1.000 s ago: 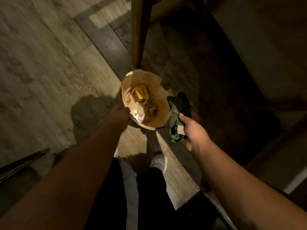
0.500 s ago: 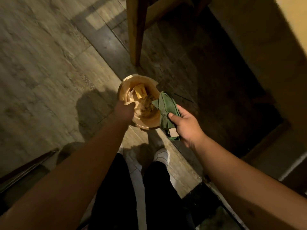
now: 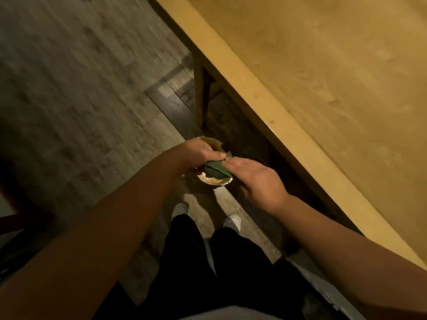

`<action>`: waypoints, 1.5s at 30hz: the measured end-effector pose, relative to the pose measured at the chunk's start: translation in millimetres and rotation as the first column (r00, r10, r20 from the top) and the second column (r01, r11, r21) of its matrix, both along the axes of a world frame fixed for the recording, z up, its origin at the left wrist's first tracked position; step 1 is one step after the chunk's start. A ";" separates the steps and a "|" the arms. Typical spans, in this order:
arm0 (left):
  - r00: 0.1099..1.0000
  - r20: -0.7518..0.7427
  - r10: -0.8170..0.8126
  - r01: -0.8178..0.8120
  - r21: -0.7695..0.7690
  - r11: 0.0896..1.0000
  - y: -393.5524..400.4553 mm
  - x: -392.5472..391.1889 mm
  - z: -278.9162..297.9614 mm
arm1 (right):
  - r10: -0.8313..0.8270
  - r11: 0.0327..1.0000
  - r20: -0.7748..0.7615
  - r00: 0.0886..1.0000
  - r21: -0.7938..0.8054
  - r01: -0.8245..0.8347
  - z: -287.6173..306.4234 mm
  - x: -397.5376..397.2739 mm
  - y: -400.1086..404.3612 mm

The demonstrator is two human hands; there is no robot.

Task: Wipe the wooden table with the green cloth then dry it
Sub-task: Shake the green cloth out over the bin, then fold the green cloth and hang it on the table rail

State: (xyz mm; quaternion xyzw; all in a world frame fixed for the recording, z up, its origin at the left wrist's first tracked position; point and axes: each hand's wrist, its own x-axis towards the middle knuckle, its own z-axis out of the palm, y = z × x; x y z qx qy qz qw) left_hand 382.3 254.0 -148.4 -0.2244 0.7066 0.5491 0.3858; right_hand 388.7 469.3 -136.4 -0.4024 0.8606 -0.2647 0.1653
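The green cloth (image 3: 216, 170) is bunched between both of my hands, just above a small round tan bucket (image 3: 215, 181) that stands on the floor. My left hand (image 3: 199, 153) grips the cloth's left end, thumb on top. From the right, my right hand (image 3: 256, 179) covers and holds the other end, knuckles up; most of the cloth is hidden under it. The wooden table (image 3: 323, 77) fills the upper right, its yellow top bare in view, its near edge running diagonally just right of my hands.
A table leg (image 3: 199, 88) stands on the floor just beyond the bucket. My white shoes (image 3: 232, 221) are right below the bucket. Wood-look flooring (image 3: 80, 88) spreads to the left, and a dark piece of furniture (image 3: 13, 222) sits at the left edge.
The view has swung up, bringing the tabletop into sight. My left hand left the bucket rim and joined the right hand on the cloth, now over the bucket.
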 end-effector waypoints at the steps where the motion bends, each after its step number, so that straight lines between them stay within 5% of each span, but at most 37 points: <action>1: 0.999 -0.039 -0.025 0.024 -0.029 0.999 1.4 4.4 18.9 | 0.051 0.999 -0.099 0.994 -0.011 -0.052 17.9 3.8 5.3; 7: 0.962 -0.269 0.036 -0.044 -0.025 0.999 19.8 37.1 114.8 | 0.062 0.992 -0.261 0.963 -0.089 -0.088 91.6 34.3 29.7; 14: 0.923 -0.383 0.036 -0.060 -0.052 0.997 10.0 57.4 186.7 | -0.254 0.945 0.075 0.964 -0.194 0.264 134.8 55.2 16.2; 19: 0.931 -0.293 0.216 -0.194 0.104 0.976 -28.2 62.2 205.4 | -0.204 0.904 0.403 0.892 -0.273 0.329 160.1 52.0 -23.9; 25: 0.939 -0.219 0.266 -0.200 0.281 0.939 -99.6 61.0 202.1 | -0.247 0.857 0.601 0.760 -0.231 0.461 173.3 47.2 -91.8; 35: 0.957 -0.266 0.120 -0.064 0.212 0.975 -230.7 51.4 219.2 | -0.389 0.683 0.667 0.636 -0.254 0.685 182.5 36.9 -222.8; 40: 0.927 -0.368 0.069 0.002 0.189 0.982 -269.5 49.2 227.5 | -0.341 0.585 0.810 0.477 -0.214 0.782 189.2 29.3 -258.6; 45: 0.846 -0.529 -0.059 0.029 -0.065 0.997 -273.0 24.6 228.0 | -0.255 0.541 0.909 0.330 -0.148 0.828 195.2 0.2 -270.1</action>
